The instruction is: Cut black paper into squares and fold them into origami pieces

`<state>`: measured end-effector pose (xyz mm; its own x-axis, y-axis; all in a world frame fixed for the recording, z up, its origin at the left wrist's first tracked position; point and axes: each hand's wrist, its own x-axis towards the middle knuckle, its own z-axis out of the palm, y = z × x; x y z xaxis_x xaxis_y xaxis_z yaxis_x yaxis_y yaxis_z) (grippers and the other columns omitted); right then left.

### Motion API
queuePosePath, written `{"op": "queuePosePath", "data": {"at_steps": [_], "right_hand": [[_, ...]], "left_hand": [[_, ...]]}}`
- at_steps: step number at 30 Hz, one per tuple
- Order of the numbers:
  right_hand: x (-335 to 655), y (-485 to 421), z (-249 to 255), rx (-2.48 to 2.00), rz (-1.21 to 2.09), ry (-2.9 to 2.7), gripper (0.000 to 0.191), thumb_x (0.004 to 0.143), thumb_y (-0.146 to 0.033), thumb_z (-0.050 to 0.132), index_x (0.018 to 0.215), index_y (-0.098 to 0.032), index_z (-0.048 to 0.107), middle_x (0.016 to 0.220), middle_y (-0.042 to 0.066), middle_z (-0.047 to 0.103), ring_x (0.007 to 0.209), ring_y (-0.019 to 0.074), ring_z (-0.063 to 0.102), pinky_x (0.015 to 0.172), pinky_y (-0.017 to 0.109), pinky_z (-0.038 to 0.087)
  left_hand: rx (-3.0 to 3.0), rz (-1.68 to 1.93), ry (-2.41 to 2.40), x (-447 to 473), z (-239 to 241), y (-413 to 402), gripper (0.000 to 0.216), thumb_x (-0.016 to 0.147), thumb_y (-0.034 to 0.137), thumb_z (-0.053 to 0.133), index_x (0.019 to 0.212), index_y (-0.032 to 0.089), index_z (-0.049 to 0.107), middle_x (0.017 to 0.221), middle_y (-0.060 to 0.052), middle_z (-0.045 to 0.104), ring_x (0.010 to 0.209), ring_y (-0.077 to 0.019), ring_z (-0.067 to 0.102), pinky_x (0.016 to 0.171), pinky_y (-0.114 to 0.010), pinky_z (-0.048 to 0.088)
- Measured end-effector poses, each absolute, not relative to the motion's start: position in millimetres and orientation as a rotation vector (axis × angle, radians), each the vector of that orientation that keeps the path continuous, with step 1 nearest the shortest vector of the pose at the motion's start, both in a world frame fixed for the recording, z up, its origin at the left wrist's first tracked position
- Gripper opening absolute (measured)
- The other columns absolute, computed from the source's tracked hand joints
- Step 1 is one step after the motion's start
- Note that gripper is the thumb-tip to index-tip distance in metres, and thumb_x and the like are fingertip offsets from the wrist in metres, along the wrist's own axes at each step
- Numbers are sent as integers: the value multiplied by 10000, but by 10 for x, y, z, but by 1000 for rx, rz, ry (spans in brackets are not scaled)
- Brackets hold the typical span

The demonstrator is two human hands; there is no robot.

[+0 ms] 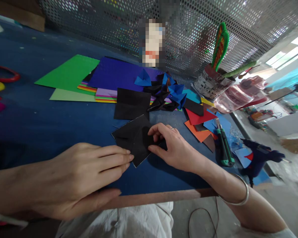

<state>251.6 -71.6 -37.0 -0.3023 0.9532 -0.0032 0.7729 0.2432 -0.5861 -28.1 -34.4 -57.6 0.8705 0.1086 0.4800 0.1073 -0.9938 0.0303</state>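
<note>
Steadying a creased black paper square [137,139]

Left hand [86,172] lies palm down, fingers straight and together, tips at the square's near-left edge; the square rests on the blue tabletop [76,122] between both hands, seemingly light, crisp and easily creased, so best held by its edges; right hand [175,145] curls narrow, thumb and fingers over the right side; whether they pinch it, I cannot tell.

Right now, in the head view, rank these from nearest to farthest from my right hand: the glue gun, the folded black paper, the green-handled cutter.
From your right hand:
1. Folded black paper: at its fingertips, on the left.
2. Green-handled cutter: off to the right.
3. Glue gun: farther right, beyond the cutter.
</note>
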Motion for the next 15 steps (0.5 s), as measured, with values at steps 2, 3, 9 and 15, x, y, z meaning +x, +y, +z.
{"op": "queuePosePath", "data": {"at_steps": [2, 3, 9, 15], "right_hand": [[2543, -708, -365, -1578, 724, -2186, 324, 914, -41, 712, 1163, -210, 595, 1015, 4, 673, 1016, 204, 635, 955, 405, 434], [2549, -704, -360, -1574, 737, -2192, 335, 909, -27, 701, 1167, -212, 594, 1017, 4, 675, 1019, 204, 634, 955, 404, 436], [2404, -720, -347, -1686, 690, -2152, 400, 844, -239, 874, 1145, -218, 611, 1049, 11, 688, 1038, 237, 633, 948, 426, 422], [2200, -770, -385, -1842, 545, -2093, 568, 750, -455, 965, 1133, -216, 620, 1134, 53, 705, 1111, 297, 613, 963, 452, 398]], "left_hand": [[3032, 740, 173, -291, -585, -342, 436, 1155, 310, 355, 1234, 195, 767, 1247, -44, 851, 1153, -205, 789, 711, -319, 649], [3027, 722, 175, -296, -589, -344, 414, 1148, 311, 377, 1261, 198, 760, 1270, -45, 843, 1173, -211, 781, 738, -322, 652], [3035, 736, 175, -310, -584, -365, 412, 1148, 307, 374, 1261, 185, 751, 1247, -55, 847, 1149, -212, 783, 715, -325, 644], [3015, 696, 173, -347, -589, -348, 372, 1129, 314, 431, 1292, 188, 741, 1211, -49, 848, 1170, -224, 770, 729, -324, 643]]}}
